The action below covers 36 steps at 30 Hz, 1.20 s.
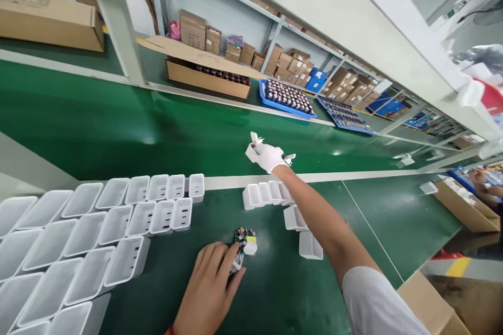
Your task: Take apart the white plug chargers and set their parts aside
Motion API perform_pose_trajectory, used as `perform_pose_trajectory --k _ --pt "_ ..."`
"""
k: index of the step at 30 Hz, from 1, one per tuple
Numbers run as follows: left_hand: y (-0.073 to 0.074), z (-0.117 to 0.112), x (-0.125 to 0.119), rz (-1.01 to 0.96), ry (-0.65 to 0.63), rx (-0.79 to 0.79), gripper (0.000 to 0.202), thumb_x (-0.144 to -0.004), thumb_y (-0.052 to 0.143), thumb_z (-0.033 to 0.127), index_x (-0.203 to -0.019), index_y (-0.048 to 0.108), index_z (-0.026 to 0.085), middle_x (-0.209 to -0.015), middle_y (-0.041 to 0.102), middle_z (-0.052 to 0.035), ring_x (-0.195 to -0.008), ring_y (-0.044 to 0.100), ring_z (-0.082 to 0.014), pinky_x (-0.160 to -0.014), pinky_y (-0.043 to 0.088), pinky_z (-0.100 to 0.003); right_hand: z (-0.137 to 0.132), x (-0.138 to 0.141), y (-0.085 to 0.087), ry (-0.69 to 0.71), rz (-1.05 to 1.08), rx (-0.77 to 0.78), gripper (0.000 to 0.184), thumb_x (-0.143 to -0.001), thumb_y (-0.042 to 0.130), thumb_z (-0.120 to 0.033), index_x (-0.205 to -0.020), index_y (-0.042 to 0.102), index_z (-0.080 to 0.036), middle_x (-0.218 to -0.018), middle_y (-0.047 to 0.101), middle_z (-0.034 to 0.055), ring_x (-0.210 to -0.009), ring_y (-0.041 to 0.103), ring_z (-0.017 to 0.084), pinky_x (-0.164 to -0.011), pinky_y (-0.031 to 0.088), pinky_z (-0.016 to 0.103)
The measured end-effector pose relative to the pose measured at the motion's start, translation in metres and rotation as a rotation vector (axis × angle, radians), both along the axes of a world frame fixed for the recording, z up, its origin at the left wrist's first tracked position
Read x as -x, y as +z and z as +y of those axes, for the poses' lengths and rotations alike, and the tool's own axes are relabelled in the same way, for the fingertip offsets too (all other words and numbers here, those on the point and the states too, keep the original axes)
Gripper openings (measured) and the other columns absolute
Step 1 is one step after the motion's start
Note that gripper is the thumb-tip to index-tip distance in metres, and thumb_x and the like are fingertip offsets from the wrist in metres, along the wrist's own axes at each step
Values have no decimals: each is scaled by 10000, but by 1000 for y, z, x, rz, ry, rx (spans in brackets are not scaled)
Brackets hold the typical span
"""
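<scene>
My left hand (210,285), bare, lies low on the green table with its fingers curled over a small circuit board (240,235). The board carries a yellow part and a round white part, and a white piece shows under my fingertips. Stretched out over the green belt, my right hand (269,158) wears a white glove and is closed on a white plastic housing (252,153). A white flap and some wires stick up from that housing. Another white piece (290,158) with a bit of circuit board shows just past the glove's right side.
Rows of white plastic cases (118,225) fill the table's left. More white cases (253,196) stand under my right forearm. Beyond the belt are a long cardboard box (208,81), a blue tray (286,98) of parts and a second tray (346,115). Another person's arm (481,183) shows far right.
</scene>
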<state>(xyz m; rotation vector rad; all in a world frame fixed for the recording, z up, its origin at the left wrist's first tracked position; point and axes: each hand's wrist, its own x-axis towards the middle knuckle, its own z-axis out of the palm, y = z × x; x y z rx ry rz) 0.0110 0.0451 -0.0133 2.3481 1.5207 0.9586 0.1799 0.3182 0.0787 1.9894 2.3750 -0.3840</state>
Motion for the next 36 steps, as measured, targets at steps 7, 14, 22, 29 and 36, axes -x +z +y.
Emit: perform_pose_trajectory --k 7,14,22,29,36 --pt "2 2 1 10 71 42 328 -885 537 213 -1210 543 168 -952 598 -96 -912 596 -274 -790 517 -441 34 -85 1 -236 -175 -10 615 -844 564 -531 -1274 549 -92 -1124 660 203 -1096 591 330 -940 395 431" --pt "10 6 11 -63 175 152 503 -873 564 329 -1326 424 161 -1073 555 -143 -994 587 -298 -792 551 -451 39 -115 -34 -373 -172 -20 448 -817 589 -482 -1106 665 -147 -1111 678 179 -1068 617 317 -864 450 392" --pt "48 49 -18 -59 54 353 620 -885 521 336 -1439 297 170 -1473 391 -176 -1395 333 -345 -1099 375 -527 -20 -148 7 -290 141 -132 476 -756 669 -475 -1141 663 -194 -997 727 80 -965 664 284 -861 495 364" --pt "37 99 -58 -15 180 310 661 -828 544 117 -1433 282 86 -1480 357 -266 -1404 305 -384 -1103 316 -556 -122 -137 28 -37 821 127 782 -726 716 -568 -1349 501 -146 -1294 611 137 -1174 590 273 -1023 467 429" --pt "32 104 -59 -53 167 267 524 -775 587 69 -1274 435 119 -1267 575 -201 -1265 502 -339 -1036 403 -494 -187 -122 27 167 1006 375 715 -734 733 -529 -1332 526 -195 -1260 625 123 -1127 605 295 -994 466 484"
